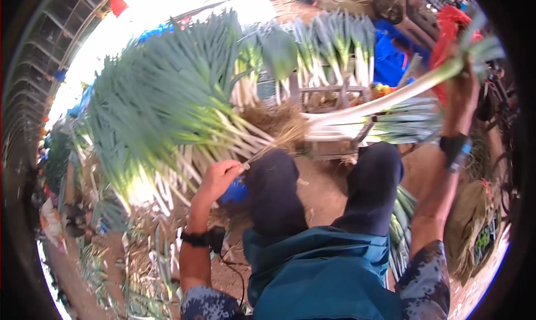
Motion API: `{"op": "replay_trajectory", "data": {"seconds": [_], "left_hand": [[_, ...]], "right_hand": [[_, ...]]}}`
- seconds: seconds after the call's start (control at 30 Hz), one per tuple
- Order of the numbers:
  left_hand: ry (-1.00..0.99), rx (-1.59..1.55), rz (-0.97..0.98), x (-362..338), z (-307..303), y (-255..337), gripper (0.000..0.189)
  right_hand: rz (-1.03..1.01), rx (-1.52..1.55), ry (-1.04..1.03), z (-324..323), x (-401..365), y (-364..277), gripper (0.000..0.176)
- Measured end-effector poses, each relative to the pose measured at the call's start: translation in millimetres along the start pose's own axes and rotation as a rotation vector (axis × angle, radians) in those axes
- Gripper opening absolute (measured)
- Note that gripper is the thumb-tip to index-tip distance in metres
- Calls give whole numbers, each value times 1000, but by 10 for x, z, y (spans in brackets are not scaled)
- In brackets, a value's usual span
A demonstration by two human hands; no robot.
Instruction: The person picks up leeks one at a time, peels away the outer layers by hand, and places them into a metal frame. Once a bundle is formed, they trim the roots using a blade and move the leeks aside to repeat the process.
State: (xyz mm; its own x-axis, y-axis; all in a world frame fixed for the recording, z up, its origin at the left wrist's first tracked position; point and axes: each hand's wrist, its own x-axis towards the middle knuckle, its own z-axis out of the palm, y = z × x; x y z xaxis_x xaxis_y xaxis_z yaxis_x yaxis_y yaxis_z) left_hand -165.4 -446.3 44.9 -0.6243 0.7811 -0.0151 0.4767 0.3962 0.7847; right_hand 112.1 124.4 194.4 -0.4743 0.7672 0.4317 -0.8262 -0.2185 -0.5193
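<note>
Teal apron point(318, 278), nearest, spread over your lap; dark trousers point(273, 189), knees bent and apart, just beyond. Leek, one, long point(379, 106): slanting up from between the knees to the far right, white shank nearer the centre, green top at the right. Right hand point(462, 83): grip closed round the green end, raised, black strap point(455, 151) at the wrist. Left hand point(219, 180): grip narrow, finger and thumb together at what look like stray strands by the left knee; exact hold too small to tell. Straw-coloured roots point(289, 129): a shaggy tuft, at the held leek's white end. Leek heap point(167, 91): large, left, leaves pointing away. Upright leeks point(335, 44): in clusters, far centre. Lying leeks point(410, 120): side by side behind the held one, by a wooden frame point(325, 89). Leaf scraps point(146, 258): strewn on the ground, near left. Brown sack point(472, 222): right. Progress, as judged: one leek in hand, apparently with roots on; many gathered in heap and clusters; which of those are finished and which are waiting, you cannot tell from here.
</note>
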Motion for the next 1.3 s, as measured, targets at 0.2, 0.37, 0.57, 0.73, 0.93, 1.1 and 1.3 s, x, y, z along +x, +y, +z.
{"op": "replay_trajectory", "data": {"seconds": [0.2,0.37,0.57,0.73,0.93,1.1,1.3], "left_hand": [[323,-19,-223,-226,-128,-987,25],[408,-351,-536,-949,314,-1619,22],[19,-471,-600,-2233,1816,-2612,25],[-226,-94,-770,-1758,2104,-2104,26],[-320,2,-782,-1308,2108,-1785,27],[-412,66,-720,-799,2327,-1669,28],[-472,133,-634,-302,2547,-1696,29]], "right_hand": [[30,430,69,-1332,8,-911,35],[-121,208,63,-1715,-786,-1425,28],[-414,-404,711,-2810,-2148,-1757,27],[-360,-193,957,-3408,-3400,-1541,27],[-346,-116,1152,-3624,-4190,-850,36],[-380,-288,1251,-3054,-3950,-652,32],[-600,-401,998,-2480,-3479,-1542,30]]}}
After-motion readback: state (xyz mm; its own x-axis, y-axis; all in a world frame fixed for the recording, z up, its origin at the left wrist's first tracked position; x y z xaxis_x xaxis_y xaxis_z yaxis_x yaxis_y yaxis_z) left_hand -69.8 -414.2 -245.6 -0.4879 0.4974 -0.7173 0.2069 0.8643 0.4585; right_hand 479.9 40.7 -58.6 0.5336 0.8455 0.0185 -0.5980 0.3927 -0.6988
